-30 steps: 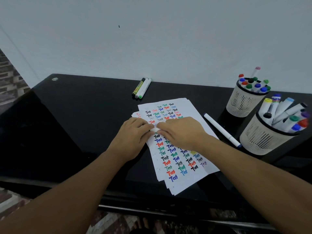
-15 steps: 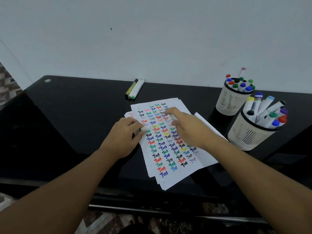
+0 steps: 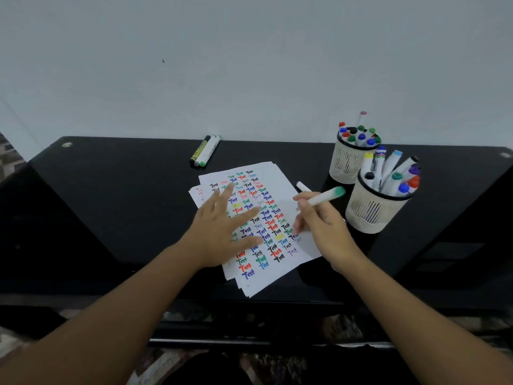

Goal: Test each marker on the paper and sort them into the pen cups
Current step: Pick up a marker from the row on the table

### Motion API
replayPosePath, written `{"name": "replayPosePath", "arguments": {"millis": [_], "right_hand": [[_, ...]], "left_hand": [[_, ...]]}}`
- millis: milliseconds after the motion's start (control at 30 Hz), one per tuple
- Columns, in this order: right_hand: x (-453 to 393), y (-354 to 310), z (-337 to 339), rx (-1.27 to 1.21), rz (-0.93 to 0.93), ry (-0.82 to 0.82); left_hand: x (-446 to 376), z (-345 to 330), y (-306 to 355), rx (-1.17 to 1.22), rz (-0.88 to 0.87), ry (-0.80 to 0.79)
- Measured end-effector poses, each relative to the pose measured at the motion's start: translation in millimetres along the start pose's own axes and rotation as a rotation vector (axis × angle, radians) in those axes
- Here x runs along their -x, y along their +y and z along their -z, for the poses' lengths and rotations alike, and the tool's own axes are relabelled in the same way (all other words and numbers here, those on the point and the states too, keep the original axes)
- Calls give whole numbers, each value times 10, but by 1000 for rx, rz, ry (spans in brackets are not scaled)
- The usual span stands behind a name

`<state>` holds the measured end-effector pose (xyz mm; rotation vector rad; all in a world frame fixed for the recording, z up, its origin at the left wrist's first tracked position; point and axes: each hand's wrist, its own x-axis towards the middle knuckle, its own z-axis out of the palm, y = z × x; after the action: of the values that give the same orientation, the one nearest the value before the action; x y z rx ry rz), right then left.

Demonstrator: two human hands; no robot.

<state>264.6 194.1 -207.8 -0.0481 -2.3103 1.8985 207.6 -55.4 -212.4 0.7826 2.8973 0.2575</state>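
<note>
While the left hand [image 3: 219, 232] lies flat, fingers spread, on the paper [image 3: 283, 190], right-hand fingers [image 3: 302, 202] pinch a green-capped marker [image 3: 326, 196].

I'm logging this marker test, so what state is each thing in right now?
Left hand: open, fingers spread flat on the paper.
Right hand: grips the green marker.
Green marker: held tilted, green end up.
Paper: stacked, covered in "Test" marks.
Near cup: holds markers.
Far cup: holds markers.

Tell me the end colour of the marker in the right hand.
Green, on the marker that the right hand grips; head view.
</note>
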Motion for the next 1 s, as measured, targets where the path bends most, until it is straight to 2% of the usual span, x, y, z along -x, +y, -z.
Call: {"name": "replayPosePath", "arguments": {"millis": [100,200,700,1000], "right_hand": [[132,13,63,11,5,62],[249,79,168,39,-2,52],[354,228,222,274,-31,-4],[341,244,227,328,-39,-42]], "left_hand": [[33,-183,58,28,71,-2],[17,-267,35,47,115,41],[1,-296,14,47,126,74],[-10,-303,2,23,125,69]]}}
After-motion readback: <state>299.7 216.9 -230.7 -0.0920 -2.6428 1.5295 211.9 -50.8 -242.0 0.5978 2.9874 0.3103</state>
